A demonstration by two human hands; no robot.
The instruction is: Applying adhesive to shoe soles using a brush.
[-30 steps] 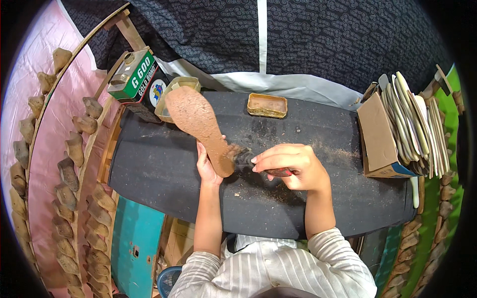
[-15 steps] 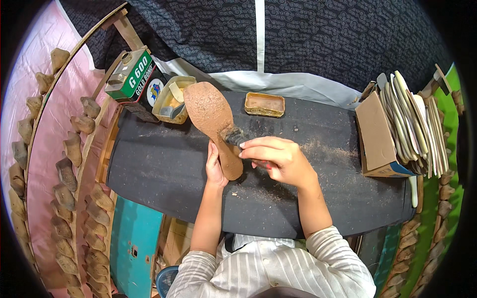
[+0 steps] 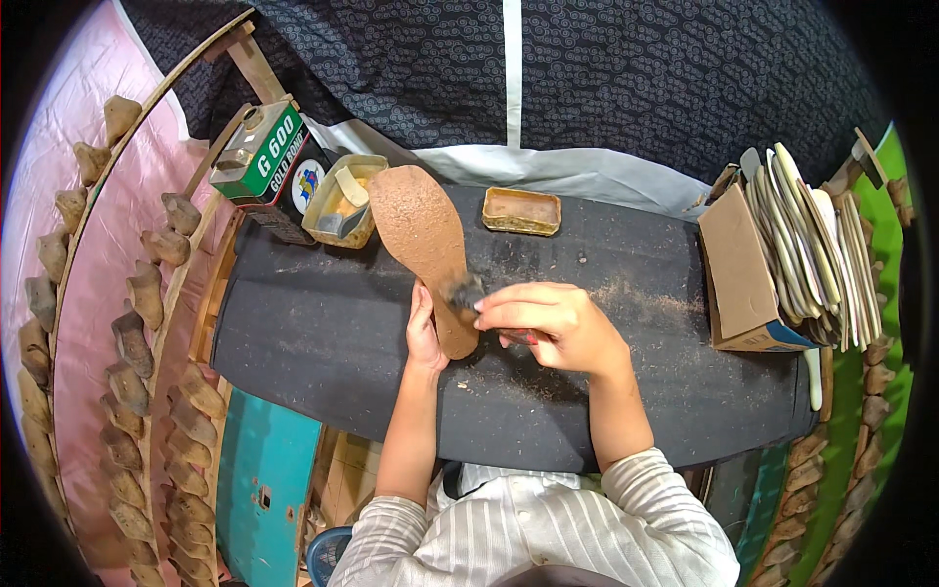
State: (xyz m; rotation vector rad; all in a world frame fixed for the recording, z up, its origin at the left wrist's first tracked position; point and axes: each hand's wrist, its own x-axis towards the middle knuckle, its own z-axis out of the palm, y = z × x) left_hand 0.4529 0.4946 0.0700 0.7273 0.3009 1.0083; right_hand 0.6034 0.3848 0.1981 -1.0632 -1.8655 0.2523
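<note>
A brown shoe sole (image 3: 419,217) with a rough, speckled face is held up over the table, its wide toe end pointing away from me and its heel end near. My left hand (image 3: 424,333) grips it along the left side of its narrow part; most of those fingers are hidden behind the sole. In my right hand (image 3: 548,318) is a dark brush (image 3: 468,293), whose bristle end touches the narrow middle of the sole. A little red shows on the brush near my right fingers. Motion blurs the bristles somewhat.
A black-covered table (image 3: 323,323) has crumbs scattered over it. At back left stand a green and black can (image 3: 269,176) and a tub (image 3: 347,201) of scraps. A shallow tray (image 3: 521,210) lies behind. At right, a cardboard box (image 3: 753,264) holds flat pieces. Shoe lasts (image 3: 130,338) line racks.
My right hand has brought the brush a little nearer along the sole, from below the wide part toward the heel. The sole has barely shifted in my left hand.
</note>
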